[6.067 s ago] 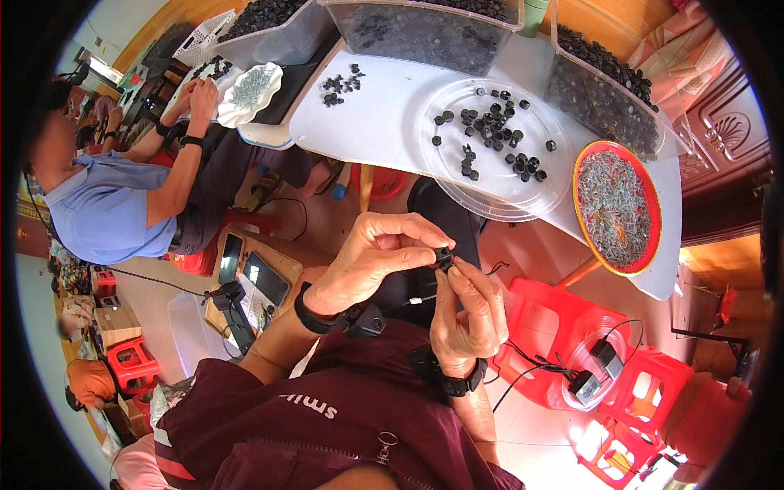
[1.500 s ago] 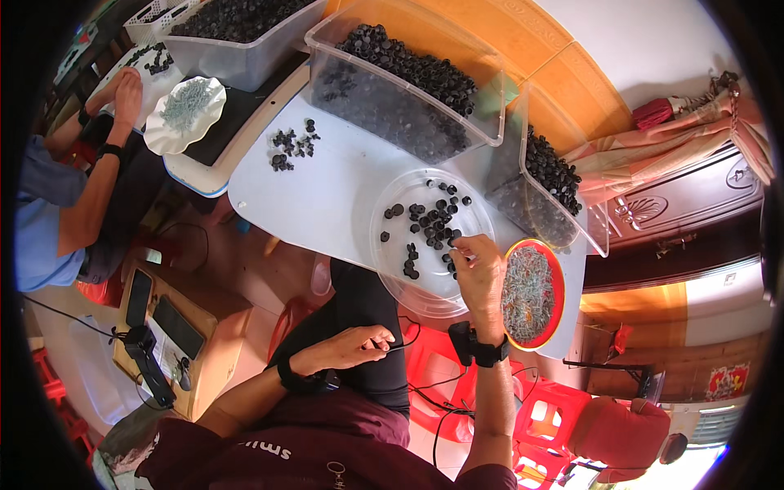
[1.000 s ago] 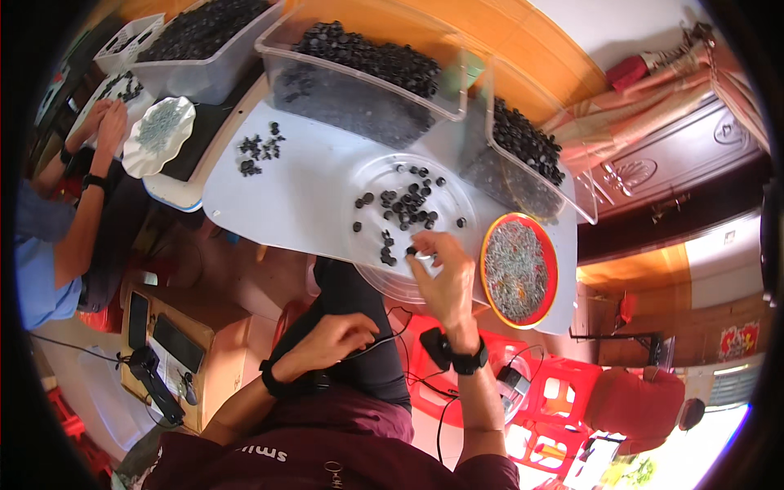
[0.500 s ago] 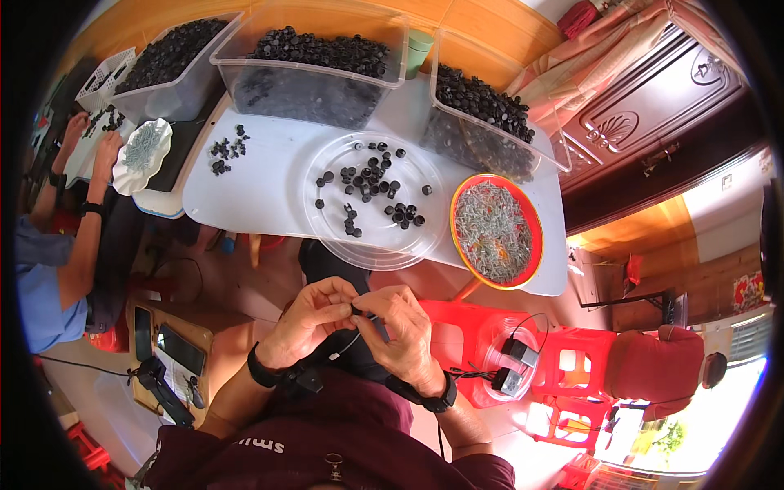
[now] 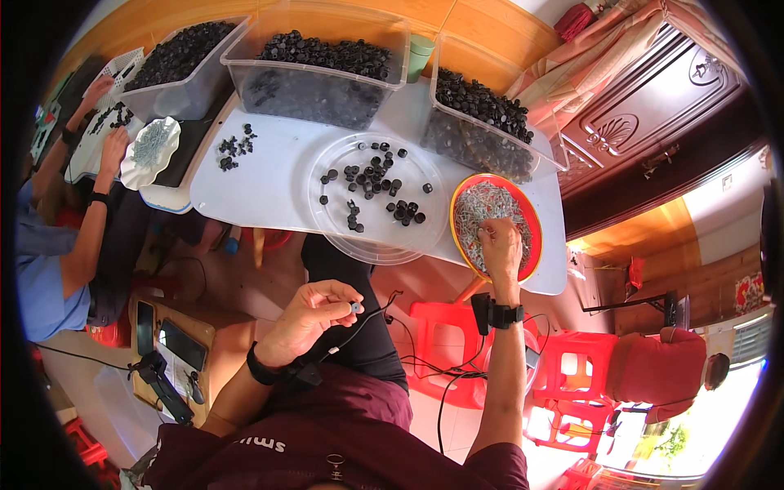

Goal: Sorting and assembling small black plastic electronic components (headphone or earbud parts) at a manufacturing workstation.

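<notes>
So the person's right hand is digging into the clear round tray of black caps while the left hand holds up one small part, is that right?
Not quite. In the head view the right hand reaches into the red-rimmed round dish of small pale metal pieces, not the clear round tray of black caps. The left hand does hold up one small part between its fingertips.

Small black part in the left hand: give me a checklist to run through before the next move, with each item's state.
1. Left hand pinches the small black part: ok.
2. Right hand is in the red-rimmed bowl of thin metal pieces: ok.
3. A metal piece is gripped in the right fingers: cannot tell.
4. Clear round tray has black parts in it: ok.
5. Hands are together for joining: not ok, they are apart.
</notes>
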### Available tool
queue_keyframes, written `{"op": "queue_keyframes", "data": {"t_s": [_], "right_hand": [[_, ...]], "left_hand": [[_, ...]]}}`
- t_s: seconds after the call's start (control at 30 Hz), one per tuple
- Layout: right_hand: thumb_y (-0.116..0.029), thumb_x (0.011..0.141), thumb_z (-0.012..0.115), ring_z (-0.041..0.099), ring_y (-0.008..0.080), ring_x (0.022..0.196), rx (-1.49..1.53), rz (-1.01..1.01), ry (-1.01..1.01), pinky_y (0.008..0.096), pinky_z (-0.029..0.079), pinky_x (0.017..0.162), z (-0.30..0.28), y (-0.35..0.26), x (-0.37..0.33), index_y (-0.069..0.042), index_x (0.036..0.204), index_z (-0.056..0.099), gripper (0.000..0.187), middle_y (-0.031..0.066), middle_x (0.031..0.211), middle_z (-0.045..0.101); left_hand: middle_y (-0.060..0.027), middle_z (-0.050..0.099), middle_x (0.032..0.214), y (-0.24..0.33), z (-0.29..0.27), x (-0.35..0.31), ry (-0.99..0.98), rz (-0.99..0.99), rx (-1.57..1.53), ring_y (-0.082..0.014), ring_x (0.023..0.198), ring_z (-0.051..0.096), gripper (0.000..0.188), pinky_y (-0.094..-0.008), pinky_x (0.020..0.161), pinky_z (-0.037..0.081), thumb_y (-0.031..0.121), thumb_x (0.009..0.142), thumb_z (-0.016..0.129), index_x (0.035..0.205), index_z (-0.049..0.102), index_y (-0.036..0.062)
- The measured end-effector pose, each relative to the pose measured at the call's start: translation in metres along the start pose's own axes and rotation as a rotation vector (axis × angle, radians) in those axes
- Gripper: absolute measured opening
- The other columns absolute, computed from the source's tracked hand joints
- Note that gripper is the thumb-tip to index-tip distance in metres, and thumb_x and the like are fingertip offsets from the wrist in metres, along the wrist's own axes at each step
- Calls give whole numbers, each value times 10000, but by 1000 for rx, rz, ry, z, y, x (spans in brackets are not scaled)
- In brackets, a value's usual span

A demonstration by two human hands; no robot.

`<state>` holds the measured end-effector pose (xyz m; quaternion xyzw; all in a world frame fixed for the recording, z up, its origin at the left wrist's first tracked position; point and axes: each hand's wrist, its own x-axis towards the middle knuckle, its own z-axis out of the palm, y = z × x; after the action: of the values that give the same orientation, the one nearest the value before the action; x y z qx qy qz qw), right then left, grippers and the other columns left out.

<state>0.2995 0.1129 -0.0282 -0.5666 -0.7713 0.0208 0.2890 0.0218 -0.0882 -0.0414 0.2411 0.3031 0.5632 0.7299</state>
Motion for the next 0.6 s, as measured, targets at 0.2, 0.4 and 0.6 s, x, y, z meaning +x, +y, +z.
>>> {"op": "queue_keyframes", "data": {"t_s": [0.2, 0.4, 0.6], "right_hand": [[-50, 725, 646, 625, 259, 689, 210, 104, 17, 353, 485, 650, 1, 6, 3, -22, 814, 655, 94, 127, 772, 633], [-50, 766, 651, 612, 146, 639, 531, 236, 18, 274, 473, 605, -1, 26, 5, 9, 844, 660, 98, 86, 741, 657], [-58, 788, 651, 551, 63, 612, 719, 389, -51, 199, 410, 535, -14, 16, 1, 20, 874, 651, 116, 19, 724, 626]], "left_hand": [[-59, 655, 906, -3, -10, -1, -8, 18, -13, -93, 776, 621, 155, -216, 718, 511, 20, 851, 583, 996, 638, 28], [-54, 656, 905, -2, -5, -1, -2, 3, 4, -88, 766, 616, 153, -214, 720, 508, 38, 858, 582, 1001, 636, 30], [-60, 645, 898, -3, -6, -4, 33, -6, 24, -100, 753, 599, 123, -225, 705, 482, 62, 869, 568, 973, 628, 34]]}}
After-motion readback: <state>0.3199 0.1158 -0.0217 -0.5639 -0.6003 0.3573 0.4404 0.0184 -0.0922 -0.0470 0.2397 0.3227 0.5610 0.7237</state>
